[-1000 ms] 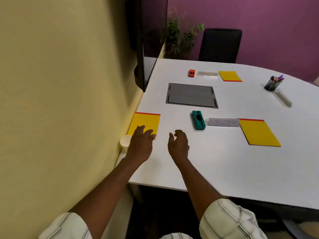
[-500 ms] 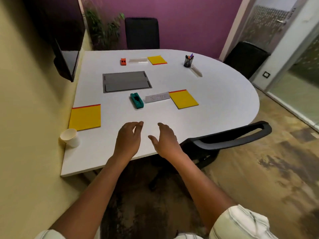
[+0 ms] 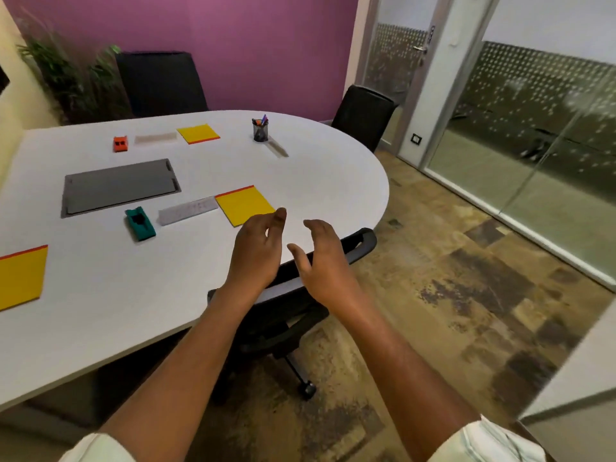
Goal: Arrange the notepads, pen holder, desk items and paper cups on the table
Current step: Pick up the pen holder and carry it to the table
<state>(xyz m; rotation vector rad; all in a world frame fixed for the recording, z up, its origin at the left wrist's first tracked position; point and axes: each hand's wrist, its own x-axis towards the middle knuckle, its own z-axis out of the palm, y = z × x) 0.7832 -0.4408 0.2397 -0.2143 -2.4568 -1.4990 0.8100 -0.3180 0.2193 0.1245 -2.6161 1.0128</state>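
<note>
Both hands are raised over the near right edge of the white oval table (image 3: 316, 181), empty and touching nothing. The left hand (image 3: 256, 251) has its fingers loosely curled and close together, fingertips up beside the near corner of a notepad. The right hand (image 3: 323, 258) is loosely spread, thumb out toward the left hand, above the armrest of a black office chair (image 3: 363, 238) tucked under the table edge.

Items on the table:
- Yellow notepad with red binding strip (image 3: 245, 205), flat, near the hands
- Clear ruler (image 3: 188, 211), just left of that notepad, almost touching it
- Teal stapler (image 3: 140, 224), left of the ruler
- Grey cable hatch (image 3: 120, 186), set flush in the tabletop
- Second yellow notepad (image 3: 20, 278), at the left frame edge, partly cut off
- Third yellow notepad (image 3: 198, 133), far side
- A second clear ruler (image 3: 155, 138), beside it
- Orange stapler (image 3: 120, 143), left of that ruler
- Mesh pen holder (image 3: 260, 131) with pens, upright, far right, standing apart from the rest

Paper cups: not in view
</note>
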